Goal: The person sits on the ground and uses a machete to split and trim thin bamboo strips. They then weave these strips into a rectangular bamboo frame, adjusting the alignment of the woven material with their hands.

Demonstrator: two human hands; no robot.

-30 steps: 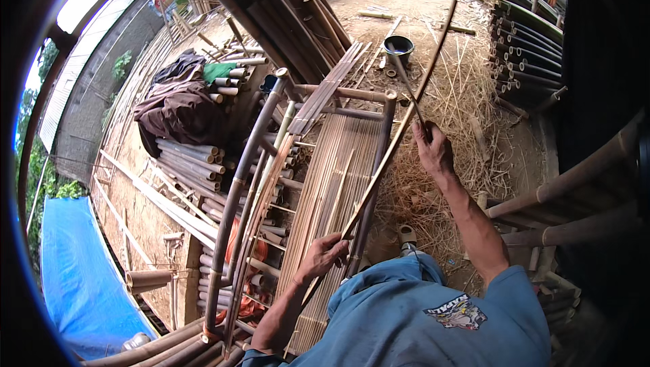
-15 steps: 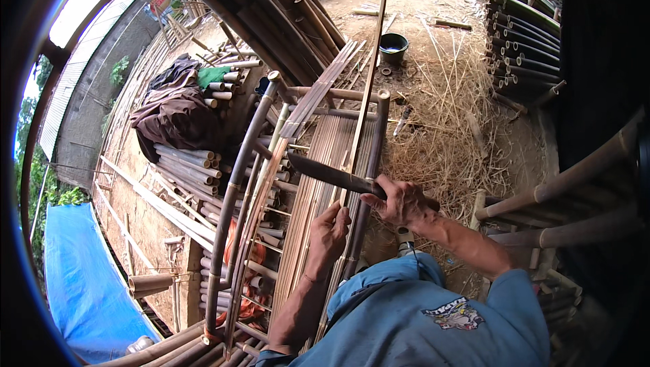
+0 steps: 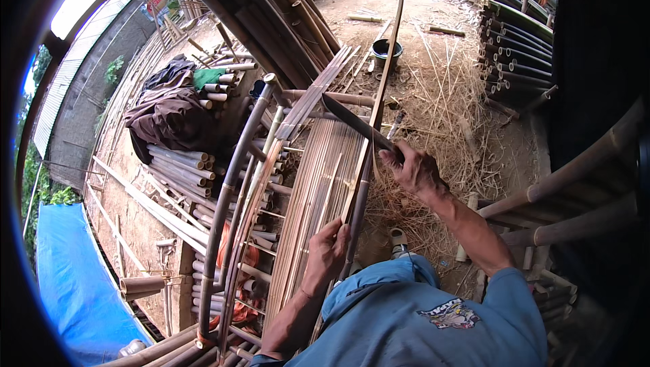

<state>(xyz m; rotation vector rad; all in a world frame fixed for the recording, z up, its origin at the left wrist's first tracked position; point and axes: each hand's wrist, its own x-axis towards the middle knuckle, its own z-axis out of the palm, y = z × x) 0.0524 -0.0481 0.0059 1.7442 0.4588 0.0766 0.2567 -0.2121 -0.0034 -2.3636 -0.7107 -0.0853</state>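
Note:
My left hand (image 3: 328, 248) pinches a long, narrow bamboo strip (image 3: 387, 72) at its near end. The strip stretches away from me toward the far side of the yard. In my right hand (image 3: 416, 174) is the handle of a machete, fingers wrapped round it. Its dark blade (image 3: 355, 122) points to the far left and lies across the strip, beyond my left hand. Under the strip, a rack of bamboo poles (image 3: 233, 177) carries many thin bamboo slats (image 3: 311, 184) side by side. A bundle of darker strips (image 3: 313, 96) lies along the rack's left side.
Cut bamboo poles (image 3: 179, 170) are piled left of the rack, with dark cloth (image 3: 172, 113) over some. A black bucket (image 3: 386, 49) stands on the ground ahead, near straw-like shavings (image 3: 450, 110). Bamboo is stacked (image 3: 514, 55) at far right. A blue tarp (image 3: 74, 272) spreads at lower left.
My right hand and the machete have moved away from me along the strip. My left hand has come slightly nearer. The strip's far end has swung a little to the right.

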